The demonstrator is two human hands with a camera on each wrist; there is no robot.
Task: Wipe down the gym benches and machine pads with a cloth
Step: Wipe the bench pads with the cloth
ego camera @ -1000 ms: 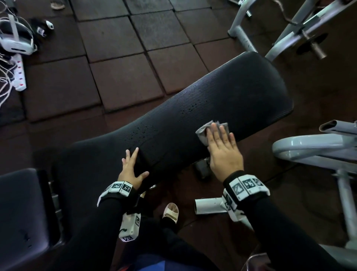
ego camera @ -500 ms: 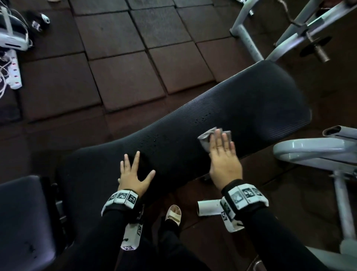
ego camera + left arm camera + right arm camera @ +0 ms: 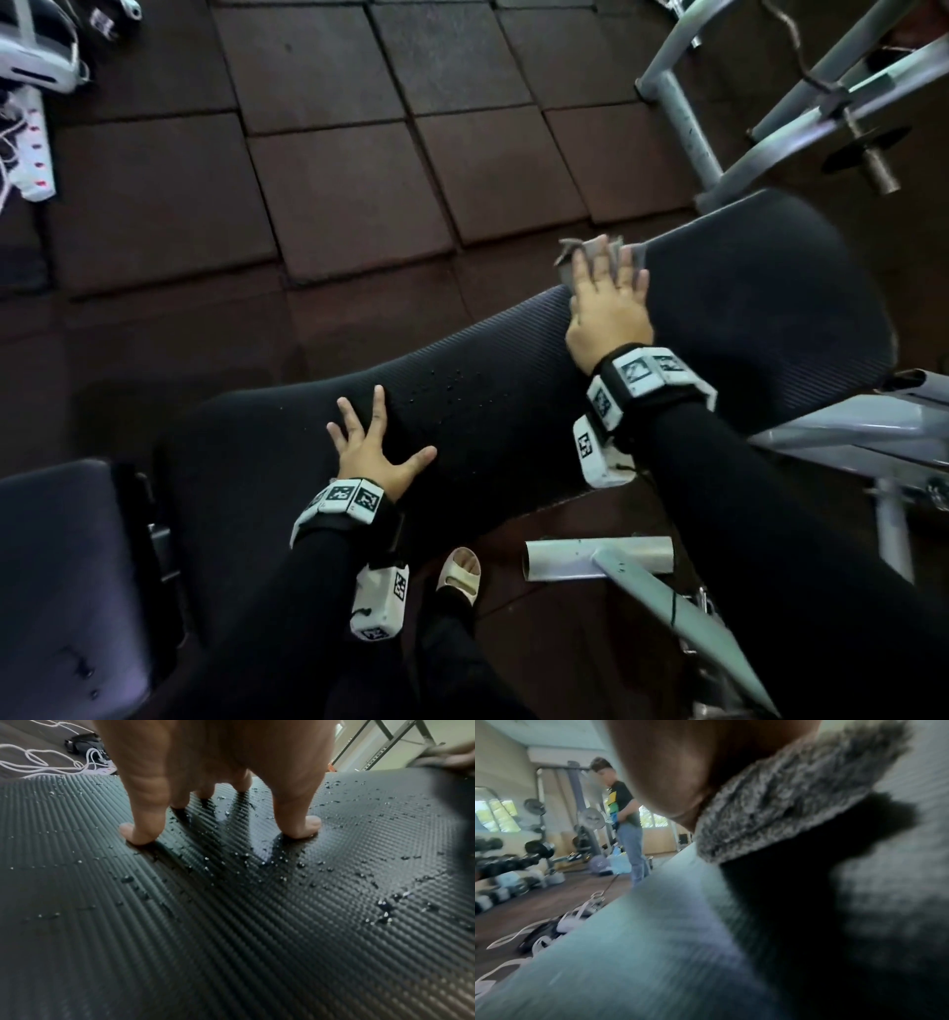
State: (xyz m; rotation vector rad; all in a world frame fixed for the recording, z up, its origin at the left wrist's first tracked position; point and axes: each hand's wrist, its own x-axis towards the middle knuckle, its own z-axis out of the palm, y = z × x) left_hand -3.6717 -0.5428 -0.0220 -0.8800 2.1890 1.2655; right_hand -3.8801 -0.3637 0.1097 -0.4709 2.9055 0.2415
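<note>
A long black ribbed bench pad (image 3: 744, 318) runs from lower left to upper right. Water droplets (image 3: 452, 395) speckle its middle; the left wrist view shows them on the ribbed pad (image 3: 257, 923) too. My right hand (image 3: 606, 303) lies flat with straight fingers on a grey cloth (image 3: 590, 254) at the pad's far edge. In the right wrist view the cloth (image 3: 782, 801) is bunched under the fingers. My left hand (image 3: 372, 447) rests with spread fingers (image 3: 144, 829) on the pad's lower left part.
Grey machine frames (image 3: 683, 118) stand at the upper right, and a grey frame (image 3: 873, 437) lies to the right. A second dark pad (image 3: 56, 591) is at lower left. A white power strip (image 3: 36, 149) with cables lies on the floor. A person (image 3: 626, 817) stands beyond.
My right hand has slid the cloth from the pad's near edge across to its far edge and toward the wide end. The left hand stays planted, fingers spread wider.
</note>
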